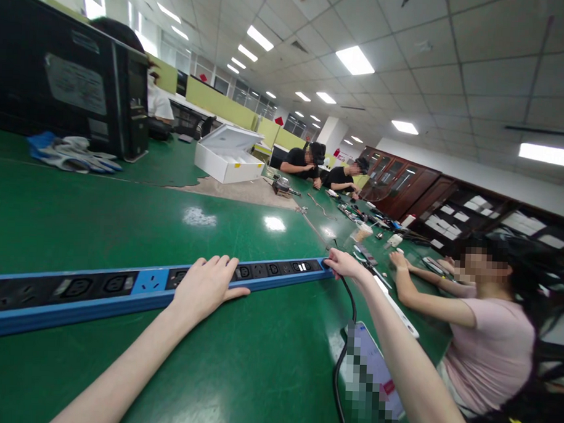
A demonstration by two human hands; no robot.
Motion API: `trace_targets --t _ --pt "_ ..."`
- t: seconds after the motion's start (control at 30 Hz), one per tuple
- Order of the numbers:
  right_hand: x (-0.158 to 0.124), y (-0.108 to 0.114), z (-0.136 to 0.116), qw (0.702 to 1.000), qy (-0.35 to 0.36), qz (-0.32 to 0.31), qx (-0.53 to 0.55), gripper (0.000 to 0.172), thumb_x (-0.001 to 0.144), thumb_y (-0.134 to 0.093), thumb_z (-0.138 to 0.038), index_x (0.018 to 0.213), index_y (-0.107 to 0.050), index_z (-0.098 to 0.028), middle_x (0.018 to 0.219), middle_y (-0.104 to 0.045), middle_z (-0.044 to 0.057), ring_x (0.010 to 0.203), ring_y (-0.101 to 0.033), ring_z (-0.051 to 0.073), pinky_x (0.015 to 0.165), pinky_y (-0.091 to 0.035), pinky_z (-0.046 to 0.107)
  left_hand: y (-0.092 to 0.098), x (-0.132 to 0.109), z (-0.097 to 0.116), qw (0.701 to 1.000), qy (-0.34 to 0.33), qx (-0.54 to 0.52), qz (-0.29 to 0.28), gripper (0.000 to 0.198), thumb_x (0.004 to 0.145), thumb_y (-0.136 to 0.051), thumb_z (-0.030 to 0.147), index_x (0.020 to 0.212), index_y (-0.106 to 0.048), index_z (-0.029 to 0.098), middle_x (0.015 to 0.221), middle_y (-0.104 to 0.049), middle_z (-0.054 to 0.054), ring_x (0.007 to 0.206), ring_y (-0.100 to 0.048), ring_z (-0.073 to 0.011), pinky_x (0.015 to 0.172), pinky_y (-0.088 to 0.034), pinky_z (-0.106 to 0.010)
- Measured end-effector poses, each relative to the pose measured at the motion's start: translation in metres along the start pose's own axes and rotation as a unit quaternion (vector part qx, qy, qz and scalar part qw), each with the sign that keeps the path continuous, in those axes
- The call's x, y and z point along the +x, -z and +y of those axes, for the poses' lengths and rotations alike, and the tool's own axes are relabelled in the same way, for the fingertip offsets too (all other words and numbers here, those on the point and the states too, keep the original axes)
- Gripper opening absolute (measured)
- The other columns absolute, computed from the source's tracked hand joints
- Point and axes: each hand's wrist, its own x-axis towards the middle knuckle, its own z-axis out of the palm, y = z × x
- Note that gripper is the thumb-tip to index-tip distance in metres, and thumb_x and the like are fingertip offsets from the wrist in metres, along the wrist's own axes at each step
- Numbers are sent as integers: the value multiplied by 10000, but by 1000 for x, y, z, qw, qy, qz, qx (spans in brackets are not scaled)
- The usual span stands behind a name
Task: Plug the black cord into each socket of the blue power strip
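Observation:
A long blue power strip (pixel 150 282) with black sockets lies across the green table, running out of view at the left. My left hand (pixel 204 286) is over its middle, fingers across the far edge and thumb along the near side, holding it. At the strip's right end, my right hand (pixel 344 263) is closed in a pinch around the black power cable (pixel 353 300), close to where it meets the strip. The fingers partly hide that joint. Below, the cable curves toward me past a phone (pixel 373 369) with a lit screen.
A black computer case (pixel 69 74) and work gloves (pixel 73 153) are at the left. An open white box (pixel 231 154) stands farther back. One person (pixel 486 329) sits at the right, beside a long white strip (pixel 396 308). Two people and scattered parts are at the far end.

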Motion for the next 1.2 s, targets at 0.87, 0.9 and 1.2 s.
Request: trace_targets --t 0.87,0.9,1.2 --pt "-5 66 21 971 -62 215 89 241 1001 -482 -431 1051 -566 -211 840 -724 63 764 -672 203 706 -477 285 -3 -1 -1 1000 6 -9 9 729 868 -483 760 1285 -595 173 1115 -698 -169 1085 -625 -336 898 -394 -405" --pt "-5 73 25 968 -56 215 114 237 1002 -479 -424 1058 -562 -209 824 -725 59 733 -668 193 692 -486 281 -3 -1 -1 1000 5 -9 9 730 869 -482 759 1285 -596 170 1111 -699 -170 1080 -626 -338 894 -396 -406" --pt "-10 37 40 971 -57 109 203 288 952 -509 -326 1204 -577 -206 732 -722 2 559 -644 147 538 -506 232 0 0 -1 1000 16 -7 -8 725 871 -480 755 1295 -596 178 1118 -701 -170 1057 -633 -335 877 -411 -409"
